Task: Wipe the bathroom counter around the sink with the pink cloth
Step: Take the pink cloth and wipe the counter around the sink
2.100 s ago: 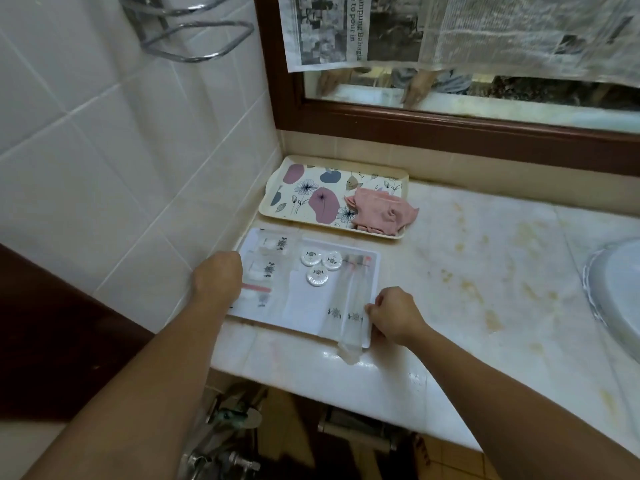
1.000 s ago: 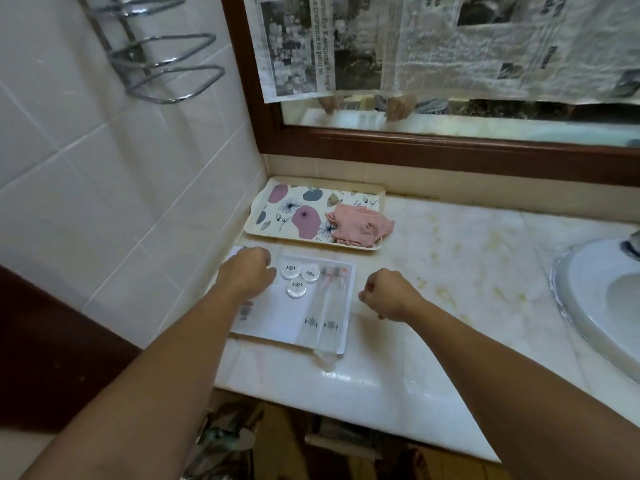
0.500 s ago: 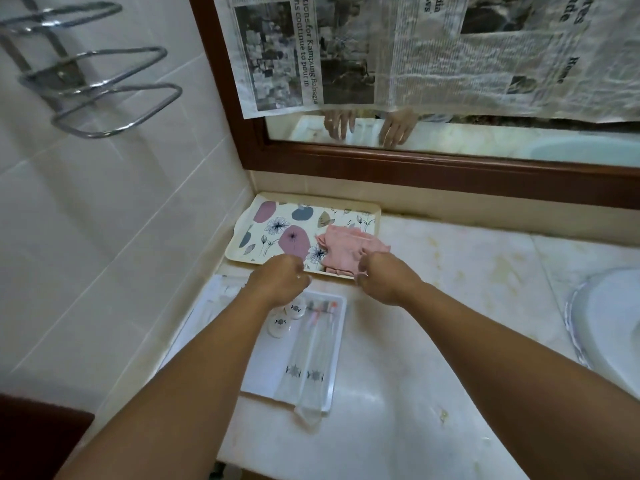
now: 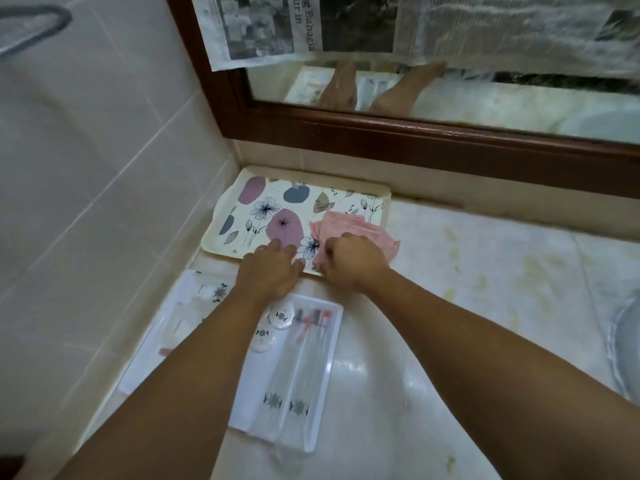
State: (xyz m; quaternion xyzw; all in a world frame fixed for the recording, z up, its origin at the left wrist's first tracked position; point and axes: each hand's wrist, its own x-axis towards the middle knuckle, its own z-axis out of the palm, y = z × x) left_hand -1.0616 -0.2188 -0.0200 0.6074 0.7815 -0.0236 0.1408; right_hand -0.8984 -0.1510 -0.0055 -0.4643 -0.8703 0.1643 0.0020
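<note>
- Head view, the only one here: the pink cloth (image 4: 360, 228) is bunched up on the right end of the flowered tray (image 4: 242, 216), which sits in the back corner of the surface (image 4: 485, 271) against the wall. One corner of the cloth hangs just over the tray's right rim.
- The right hand (image 4: 349, 263) is curled into a fist on the near edge of the cloth, looks like it's pinching a fold, though the fingertips are hidden so I can't swear it has a real hold yet.
- The left hand (image 4: 273, 268) is flat, fingers spread, resting loose on the tray's front rim just beside the cloth. Not gripping anything.
- What could go wrong, imo: that tray looks light, so yanking the cloth could drag or tip it unless the left hand pins it.
- The white organizer (image 4: 304, 368) with small bottles (image 4: 280, 315) and tubes sits right under both forearms. A careless pullback could knock those over or shove it off the front edge.
- The sink (image 4: 627, 344) is well off to the right, and the yellowish stains lie between. Wiping with the cloth still wadded up would probably just smear them.
</note>
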